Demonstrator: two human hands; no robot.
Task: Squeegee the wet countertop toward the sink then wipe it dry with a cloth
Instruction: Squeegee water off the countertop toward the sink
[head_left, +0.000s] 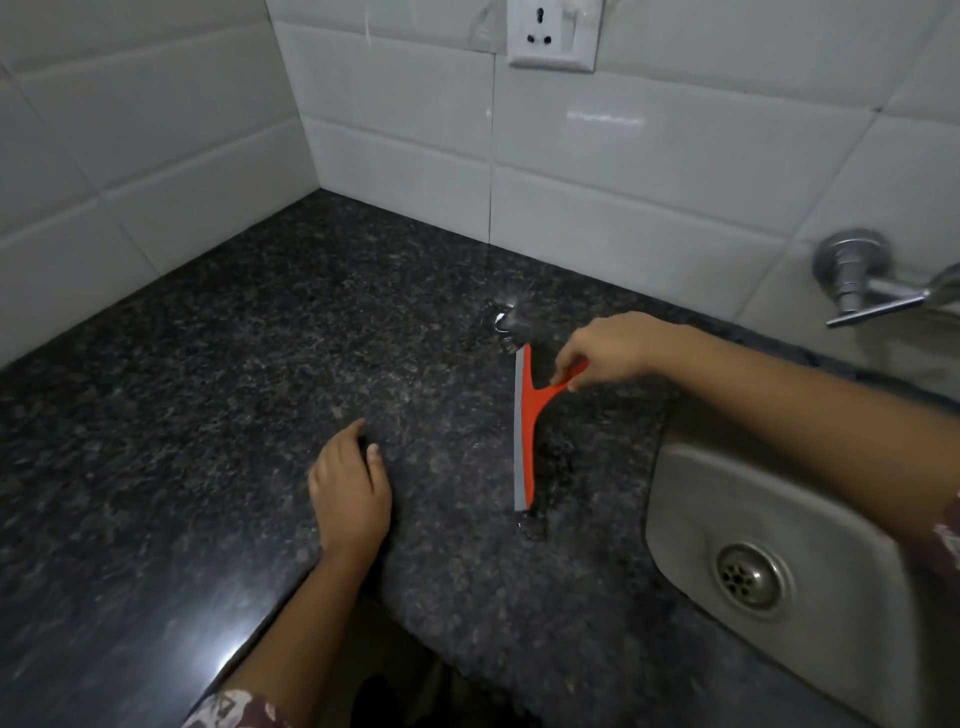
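Note:
An orange squeegee (525, 431) with a grey rubber blade stands on the dark speckled granite countertop (234, 364), its blade running front to back just left of the steel sink (691, 499). My right hand (605, 348) pinches its short orange handle from the right. A small shiny pool of water (506, 317) lies at the blade's far end and wet marks at its near end. My left hand (350, 488) rests flat on the counter to the squeegee's left, fingers apart and holding nothing. No cloth is in view.
White tiled walls meet in a corner behind the counter. A wall socket (551, 34) sits high on the back wall. A chrome tap (857, 280) juts from the wall above the sink, whose drain (748, 577) shows at lower right. The counter's front edge runs diagonally at lower left.

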